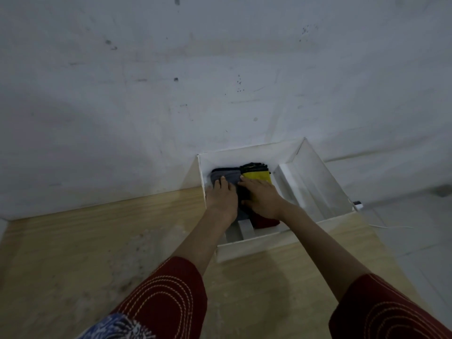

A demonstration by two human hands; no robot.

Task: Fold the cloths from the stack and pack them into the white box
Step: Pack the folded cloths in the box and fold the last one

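Observation:
The white box (pixel 247 248) stands open at the far right end of the wooden table. Inside it lie folded cloths side by side: a grey one (pixel 226 176), a yellow one (pixel 259 176) with a black one behind it, a dark one (pixel 243 194) between my hands, and a red one (pixel 265 222) nearer me. My left hand (pixel 221 198) lies flat on the grey cloth by the box's left wall. My right hand (pixel 263 195) presses flat on the yellow and dark cloths. Both hands have their fingers stretched out, gripping nothing. No stack of unfolded cloths is in view.
The box has white inner dividers (pixel 288 177) and an unfilled right compartment (pixel 315 182). A stained white wall (pixel 171 94) stands right behind the table (pixel 85 253). A white cable (pixel 389 226) and a small plug lie on the floor to the right.

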